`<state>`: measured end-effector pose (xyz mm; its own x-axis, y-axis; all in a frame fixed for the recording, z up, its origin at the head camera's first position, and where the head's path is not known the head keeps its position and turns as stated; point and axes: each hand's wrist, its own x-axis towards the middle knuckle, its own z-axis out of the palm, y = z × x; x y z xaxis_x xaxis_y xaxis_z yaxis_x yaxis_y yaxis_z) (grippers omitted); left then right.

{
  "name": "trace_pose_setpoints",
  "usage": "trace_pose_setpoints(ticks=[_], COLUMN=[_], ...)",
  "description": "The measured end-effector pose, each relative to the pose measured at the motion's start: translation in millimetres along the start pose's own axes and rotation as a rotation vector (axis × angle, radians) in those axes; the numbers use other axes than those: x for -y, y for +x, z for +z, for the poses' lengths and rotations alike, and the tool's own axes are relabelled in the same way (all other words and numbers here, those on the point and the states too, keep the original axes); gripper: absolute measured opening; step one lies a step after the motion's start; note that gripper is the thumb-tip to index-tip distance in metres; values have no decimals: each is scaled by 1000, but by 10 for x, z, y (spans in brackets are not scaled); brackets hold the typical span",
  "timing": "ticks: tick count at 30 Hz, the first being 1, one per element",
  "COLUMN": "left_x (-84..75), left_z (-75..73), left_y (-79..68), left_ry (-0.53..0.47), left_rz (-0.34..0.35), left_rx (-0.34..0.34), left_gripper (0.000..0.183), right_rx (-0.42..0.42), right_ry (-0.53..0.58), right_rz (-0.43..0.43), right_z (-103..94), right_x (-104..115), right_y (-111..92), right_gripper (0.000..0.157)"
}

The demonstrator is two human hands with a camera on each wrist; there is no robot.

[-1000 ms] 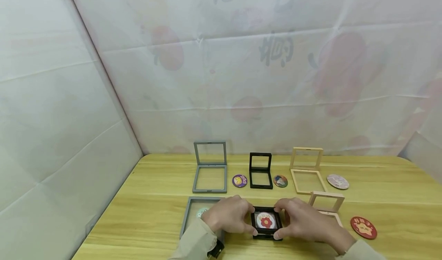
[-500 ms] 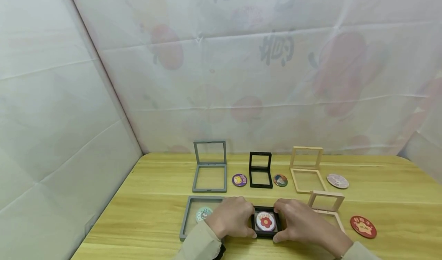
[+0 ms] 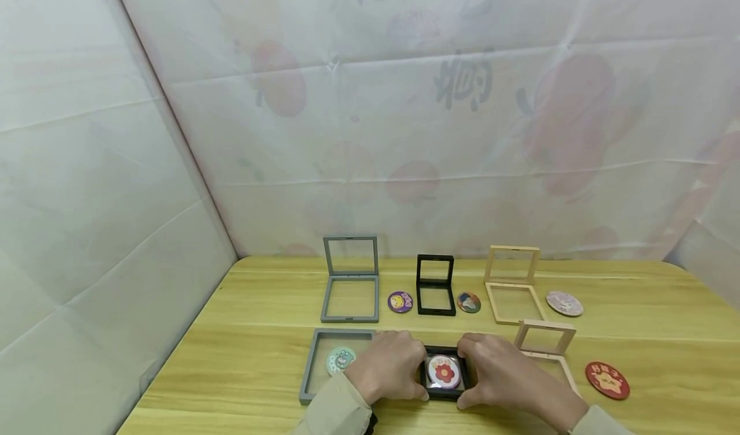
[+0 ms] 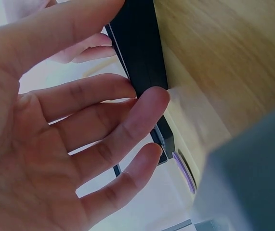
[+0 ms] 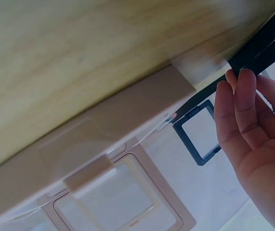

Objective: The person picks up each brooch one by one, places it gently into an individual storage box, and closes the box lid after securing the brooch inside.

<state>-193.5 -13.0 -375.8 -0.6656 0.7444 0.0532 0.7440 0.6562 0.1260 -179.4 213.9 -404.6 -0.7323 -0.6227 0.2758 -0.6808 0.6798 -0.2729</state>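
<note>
A small black display frame (image 3: 444,395) lies closed near the table's front, with a round red-flower badge (image 3: 444,372) showing through its clear film. My left hand (image 3: 396,365) holds its left side, thumb at the near corner and fingers at the far one. On the opposite side my right hand (image 3: 505,374) grips the frame the same way. In the left wrist view the frame's dark edge (image 4: 144,48) stands between thumb and fingertips. The right wrist view shows fingertips against the black frame's side (image 5: 262,48). Part of each side is hidden behind the hands.
Left of my hands lies a grey frame (image 3: 309,371) with a mint badge (image 3: 341,360). An open pink-beige frame (image 3: 546,324) and red star badge (image 3: 607,380) are right. Behind stand open grey (image 3: 350,319), black (image 3: 436,284) and cream (image 3: 514,248) frames, with several badges between.
The black frame's two halves, slightly apart at the near edge a second ago, now lie together. My left hand has shifted slightly right, uncovering more of the mint badge.
</note>
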Motion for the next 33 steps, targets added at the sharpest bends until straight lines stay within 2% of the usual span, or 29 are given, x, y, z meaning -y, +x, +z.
trace_pose_setpoints(ticks=[13, 16, 24, 33], left_x=[-6, 2, -33, -46], left_z=[27, 39, 76, 74], left_y=[11, 32, 107, 132], left_ry=[8, 1, 168, 215], left_rz=[-5, -3, -21, 11], left_rx=[-15, -34, -71, -79], left_gripper=[32, 29, 27, 29], right_rx=[-14, 2, 39, 71], right_ry=[-57, -70, -118, -166], right_rz=[2, 37, 42, 27], right_z=[20, 13, -12, -28], right_x=[31, 38, 32, 48], right_y=[-8, 2, 82, 110], right_gripper=[52, 50, 49, 48])
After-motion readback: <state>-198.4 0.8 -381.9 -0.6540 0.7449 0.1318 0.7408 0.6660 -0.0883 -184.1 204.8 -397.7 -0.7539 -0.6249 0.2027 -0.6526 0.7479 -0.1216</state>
